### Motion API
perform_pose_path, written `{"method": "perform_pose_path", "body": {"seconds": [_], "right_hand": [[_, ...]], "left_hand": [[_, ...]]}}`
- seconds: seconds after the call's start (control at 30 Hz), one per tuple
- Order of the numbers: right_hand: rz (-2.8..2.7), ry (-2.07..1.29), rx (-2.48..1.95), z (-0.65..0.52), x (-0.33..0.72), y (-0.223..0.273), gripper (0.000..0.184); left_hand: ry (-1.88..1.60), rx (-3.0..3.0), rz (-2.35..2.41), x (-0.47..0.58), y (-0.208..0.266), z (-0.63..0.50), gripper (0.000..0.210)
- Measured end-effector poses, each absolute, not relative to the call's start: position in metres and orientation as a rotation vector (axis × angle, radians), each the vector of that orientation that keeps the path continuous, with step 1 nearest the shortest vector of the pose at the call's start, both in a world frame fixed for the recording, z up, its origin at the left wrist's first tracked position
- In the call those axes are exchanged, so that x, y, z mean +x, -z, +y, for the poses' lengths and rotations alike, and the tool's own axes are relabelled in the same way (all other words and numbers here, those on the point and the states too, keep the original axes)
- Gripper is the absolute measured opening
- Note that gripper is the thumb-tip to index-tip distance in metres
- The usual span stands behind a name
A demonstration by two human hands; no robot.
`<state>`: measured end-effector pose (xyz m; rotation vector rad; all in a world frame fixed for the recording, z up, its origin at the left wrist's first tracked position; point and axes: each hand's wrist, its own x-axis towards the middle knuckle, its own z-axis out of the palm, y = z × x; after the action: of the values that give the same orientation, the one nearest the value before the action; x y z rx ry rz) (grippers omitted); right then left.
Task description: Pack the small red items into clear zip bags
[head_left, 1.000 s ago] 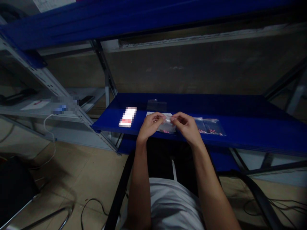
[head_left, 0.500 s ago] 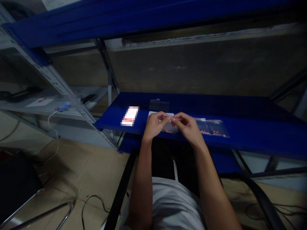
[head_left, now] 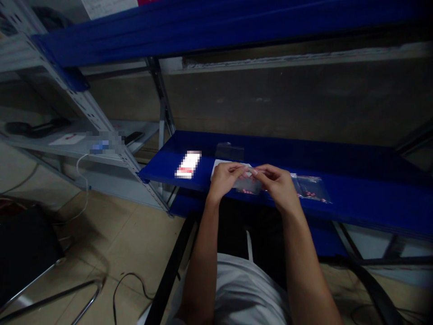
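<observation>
Between my two hands hangs a clear zip bag [head_left: 249, 185] with several small pink beads at its bottom. Thumb and fingers of my left hand [head_left: 226, 177] pinch its top edge on the left. My right hand [head_left: 273, 179] pinches the same edge on the right, the thumbs close together. Behind my left hand lies a white sheet or pad [head_left: 217, 166], partly hidden. Right of my right hand, another clear bag [head_left: 313, 188] with pink beads lies flat on the blue shelf [head_left: 365, 194]; one more bag beside it is partly covered by my hand.
A flat clear bag [head_left: 230, 152] lies farther back on the shelf. To the left is a bright, blurred-out phone-like rectangle [head_left: 188, 164]. A grey side shelf [head_left: 43, 143] holds a white cable and dark items. The blue upper beam [head_left: 216, 34] crosses overhead. Black chair arms flank me.
The view has shifted slightly, so the shelf sits a little farther right. Both hands keep their pinch on the bag's top edge, and the right hand covers more of the neighbouring bag.
</observation>
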<state>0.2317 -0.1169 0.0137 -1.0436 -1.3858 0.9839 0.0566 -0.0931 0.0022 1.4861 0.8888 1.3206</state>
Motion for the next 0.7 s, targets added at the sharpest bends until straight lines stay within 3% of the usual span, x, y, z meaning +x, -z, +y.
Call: {"method": "perform_pose_path", "body": {"seconds": [0.17, 0.4, 0.53, 0.7], "right_hand": [[-1.239, -0.950, -1.126, -0.116, 0.235, -0.011, 0.038], [-1.267, -1.013, -1.129, -0.116, 0.244, -0.013, 0.041], [-1.445, -1.136, -1.127, -0.116, 0.259, -0.011, 0.049], [-1.393, -1.042, -1.208, -0.112, 0.270, -0.002, 0.048]], "left_hand": [[-1.283, 1.445, 0.827, 0.062, -0.005, -0.095, 0.035], [-1.371, 1.500, 0.910, 0.068, -0.010, -0.099, 0.031], [-1.388, 1.379, 0.911, 0.068, -0.012, -0.098, 0.035], [-1.257, 1.280, 0.938, 0.073, -0.012, -0.100, 0.047]]}}
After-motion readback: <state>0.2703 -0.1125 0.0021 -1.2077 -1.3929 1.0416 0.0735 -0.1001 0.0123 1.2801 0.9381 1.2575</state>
